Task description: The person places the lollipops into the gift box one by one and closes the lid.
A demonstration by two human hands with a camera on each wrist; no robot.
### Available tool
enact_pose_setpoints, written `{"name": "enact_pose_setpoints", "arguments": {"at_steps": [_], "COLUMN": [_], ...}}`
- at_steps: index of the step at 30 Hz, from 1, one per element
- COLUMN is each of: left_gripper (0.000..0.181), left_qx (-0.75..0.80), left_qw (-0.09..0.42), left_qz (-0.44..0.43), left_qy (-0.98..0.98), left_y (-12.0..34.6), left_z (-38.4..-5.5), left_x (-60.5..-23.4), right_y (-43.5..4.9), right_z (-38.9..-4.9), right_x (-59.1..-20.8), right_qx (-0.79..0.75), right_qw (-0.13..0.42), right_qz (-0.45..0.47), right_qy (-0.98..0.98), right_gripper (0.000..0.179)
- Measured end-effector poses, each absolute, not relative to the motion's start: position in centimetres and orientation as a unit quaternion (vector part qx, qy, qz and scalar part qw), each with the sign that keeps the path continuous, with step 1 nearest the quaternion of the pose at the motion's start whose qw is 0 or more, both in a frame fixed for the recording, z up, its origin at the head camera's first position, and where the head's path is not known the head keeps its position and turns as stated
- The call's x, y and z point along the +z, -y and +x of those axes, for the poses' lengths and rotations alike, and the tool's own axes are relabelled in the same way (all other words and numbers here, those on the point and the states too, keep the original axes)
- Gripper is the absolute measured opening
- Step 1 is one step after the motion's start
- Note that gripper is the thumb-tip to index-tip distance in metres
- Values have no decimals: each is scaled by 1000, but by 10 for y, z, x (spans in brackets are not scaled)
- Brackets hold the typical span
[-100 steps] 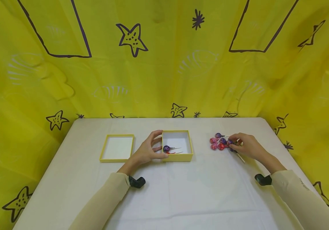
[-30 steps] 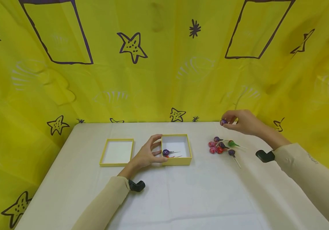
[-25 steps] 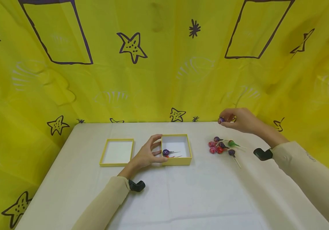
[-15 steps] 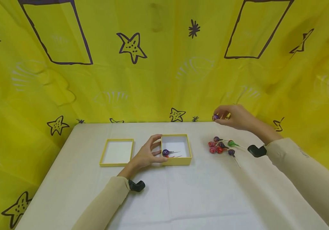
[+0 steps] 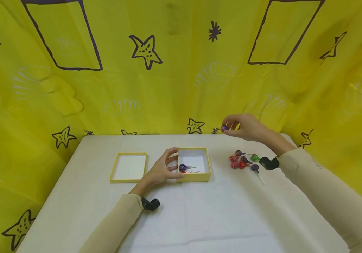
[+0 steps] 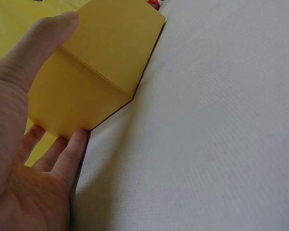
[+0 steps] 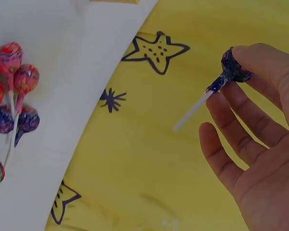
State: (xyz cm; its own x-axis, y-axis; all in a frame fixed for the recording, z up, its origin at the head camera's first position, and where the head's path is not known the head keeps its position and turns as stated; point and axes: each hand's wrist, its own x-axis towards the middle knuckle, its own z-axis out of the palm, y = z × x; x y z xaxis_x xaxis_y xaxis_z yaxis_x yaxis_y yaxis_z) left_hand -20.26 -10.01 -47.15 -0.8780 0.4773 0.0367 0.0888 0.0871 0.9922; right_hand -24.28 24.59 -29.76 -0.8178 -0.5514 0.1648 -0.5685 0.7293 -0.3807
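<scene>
Pinching a purple lollipop [image 5: 224,129], the right hand [image 5: 244,127] hangs two o'clock from the box [image 5: 197,177] the left hand [image 5: 161,170] grips.

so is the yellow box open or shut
Open: the head view shows a purple lollipop inside the yellow box, and what looks like its lid lies apart on the table.

Curtained tabletop recording station. A yellow hanging curtain printed with dark starfish outlines [image 5: 174,91] encloses the far, left and right sides of a table covered in white woven cloth [image 5: 218,214]; black, bent wrist-worn cameras [image 5: 150,204] mark the set-up. The room beyond is hidden, its kind uncertain.
</scene>
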Motion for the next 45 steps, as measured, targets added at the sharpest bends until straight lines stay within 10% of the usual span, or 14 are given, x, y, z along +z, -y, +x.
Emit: {"name": "enact_pose_setpoints", "arguments": {"at_steps": [45], "left_gripper": [100], "left_qx": [641], "left_qw": [155], "left_qz": [180], "left_qy": [-730], "left_y": [100], "left_z": [-206], "left_x": [-474], "right_y": [-145], "right_z": [-252], "right_x": [-371], "right_qx": [314], "right_qw": [-69], "right_qz": [334], "right_qy": [886], "right_gripper": [20]}}
